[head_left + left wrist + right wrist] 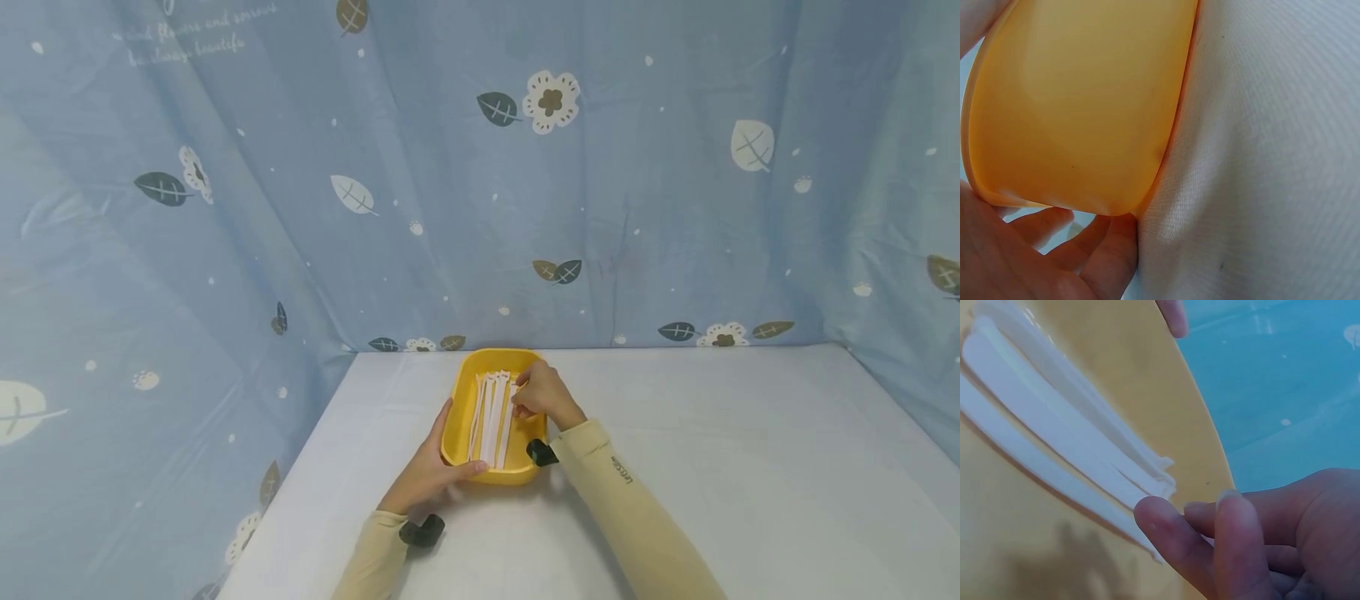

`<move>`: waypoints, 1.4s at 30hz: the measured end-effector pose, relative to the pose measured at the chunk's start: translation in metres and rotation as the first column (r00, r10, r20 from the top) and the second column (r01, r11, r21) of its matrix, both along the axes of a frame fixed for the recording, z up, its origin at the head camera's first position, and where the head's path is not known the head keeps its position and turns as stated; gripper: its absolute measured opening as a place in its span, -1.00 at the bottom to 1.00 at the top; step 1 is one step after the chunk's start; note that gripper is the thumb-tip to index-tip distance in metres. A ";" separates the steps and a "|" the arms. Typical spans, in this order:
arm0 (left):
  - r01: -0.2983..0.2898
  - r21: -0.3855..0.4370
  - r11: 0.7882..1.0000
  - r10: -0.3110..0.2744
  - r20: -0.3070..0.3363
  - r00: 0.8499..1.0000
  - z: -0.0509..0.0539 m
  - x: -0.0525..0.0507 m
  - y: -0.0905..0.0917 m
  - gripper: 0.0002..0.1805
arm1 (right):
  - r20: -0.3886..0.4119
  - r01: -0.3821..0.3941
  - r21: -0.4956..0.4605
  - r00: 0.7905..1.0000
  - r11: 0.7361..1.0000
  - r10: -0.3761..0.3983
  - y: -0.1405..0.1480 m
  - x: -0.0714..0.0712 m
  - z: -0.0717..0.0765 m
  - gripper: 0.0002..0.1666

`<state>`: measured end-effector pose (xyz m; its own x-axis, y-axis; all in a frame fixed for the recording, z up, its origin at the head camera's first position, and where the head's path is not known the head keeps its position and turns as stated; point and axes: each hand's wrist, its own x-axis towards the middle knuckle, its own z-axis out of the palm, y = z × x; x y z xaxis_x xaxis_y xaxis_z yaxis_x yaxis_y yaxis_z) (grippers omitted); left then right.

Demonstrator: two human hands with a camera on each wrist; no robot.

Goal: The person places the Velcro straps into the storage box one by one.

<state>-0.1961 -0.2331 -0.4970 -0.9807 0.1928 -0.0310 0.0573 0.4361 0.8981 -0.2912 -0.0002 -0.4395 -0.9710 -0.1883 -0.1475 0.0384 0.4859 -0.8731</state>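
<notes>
A yellow plastic tray (pixel 449 432) with rounded corners stands on the white table, seen from outside in the left wrist view. Several long, flat white strips (pixel 491 419) lie lengthwise inside, side by side; what they are I cannot tell. My left hand (pixel 435 468) grips the tray's near left corner, thumb over the rim, fingers along the outer wall. Over the tray's right side is my right hand (pixel 543 393), fingers bent. In the right wrist view its fingertips (pixel 1159 515) are close to the ends of the white strips (pixel 1054 422), with thumb and index finger apart.
The white tabletop (pixel 712 450) extends on both sides of the tray. Blue cloth (pixel 465 167) printed with leaves and flowers hangs behind the table and along its sides. Dark wrist devices (pixel 422 531) sit at both sleeve cuffs.
</notes>
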 end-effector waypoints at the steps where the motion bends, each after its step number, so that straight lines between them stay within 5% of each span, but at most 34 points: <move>1: -0.001 -0.003 1.000 0.001 0.000 1.000 0.000 0.000 0.000 0.36 | 0.001 0.000 -0.009 1.000 1.000 0.000 0.000 0.000 0.000 -0.58; 31: -0.012 -0.009 1.000 0.012 -0.005 1.000 -0.001 0.003 -0.010 0.40 | 0.013 -0.038 -0.117 0.999 0.992 0.040 0.003 0.016 0.017 -0.58; 42: 0.008 -0.017 1.000 -0.008 -0.021 1.000 -0.002 0.004 -0.012 0.40 | -0.186 -0.100 -0.077 0.979 0.992 0.084 0.039 0.033 0.052 -0.53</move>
